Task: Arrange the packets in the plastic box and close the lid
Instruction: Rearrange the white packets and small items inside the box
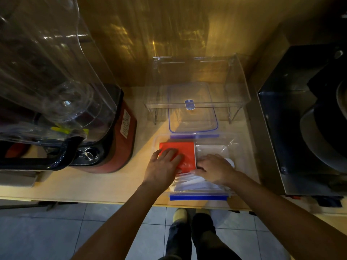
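A clear plastic box with blue clips stands open on the wooden counter near its front edge. A red packet lies in its left half, and white packets lie stacked at the near side. My left hand rests flat on the red packet with its fingers spread. My right hand presses down on the white packets beside the red one, covering a round white item. The clear lid with a blue rim and blue label lies just behind the box.
A clear acrylic shelf stands over the lid at the back. A red-based blender with a large clear jug fills the left. A dark steel appliance stands at the right. Below the counter edge is tiled floor.
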The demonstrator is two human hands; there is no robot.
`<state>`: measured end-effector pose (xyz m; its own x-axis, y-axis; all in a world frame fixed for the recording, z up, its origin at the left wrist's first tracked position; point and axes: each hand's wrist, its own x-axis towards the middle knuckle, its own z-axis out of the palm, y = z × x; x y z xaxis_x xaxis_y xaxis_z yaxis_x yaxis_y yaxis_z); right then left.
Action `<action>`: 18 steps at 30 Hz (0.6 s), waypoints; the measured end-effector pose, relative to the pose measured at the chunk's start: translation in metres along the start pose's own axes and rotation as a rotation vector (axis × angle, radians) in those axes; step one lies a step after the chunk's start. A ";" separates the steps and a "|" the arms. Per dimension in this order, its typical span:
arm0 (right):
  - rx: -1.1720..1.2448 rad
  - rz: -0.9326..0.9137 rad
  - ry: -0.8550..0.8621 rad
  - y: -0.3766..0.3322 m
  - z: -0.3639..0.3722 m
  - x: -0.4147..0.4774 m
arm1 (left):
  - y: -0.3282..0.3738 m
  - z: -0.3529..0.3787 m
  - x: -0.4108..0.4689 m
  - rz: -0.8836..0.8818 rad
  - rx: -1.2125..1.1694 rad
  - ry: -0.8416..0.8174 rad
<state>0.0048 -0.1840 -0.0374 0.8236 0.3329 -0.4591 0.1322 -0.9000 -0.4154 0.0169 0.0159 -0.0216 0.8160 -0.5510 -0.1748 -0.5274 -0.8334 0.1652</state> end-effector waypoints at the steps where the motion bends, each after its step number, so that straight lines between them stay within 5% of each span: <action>1: -0.091 -0.015 -0.031 0.002 0.001 -0.001 | 0.000 0.000 0.000 -0.008 0.000 0.005; 9: -0.077 -0.040 -0.139 -0.002 -0.014 -0.005 | 0.001 -0.001 0.000 -0.016 -0.022 0.014; 15: -0.033 -0.019 0.111 0.010 -0.034 -0.021 | 0.001 -0.002 -0.001 -0.022 -0.040 0.012; 18: 0.011 -0.027 0.032 0.015 -0.035 -0.034 | 0.002 -0.002 0.000 -0.019 -0.031 0.014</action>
<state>-0.0016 -0.2184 -0.0005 0.8372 0.3474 -0.4224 0.1483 -0.8877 -0.4360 0.0165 0.0143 -0.0195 0.8289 -0.5346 -0.1650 -0.5046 -0.8417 0.1920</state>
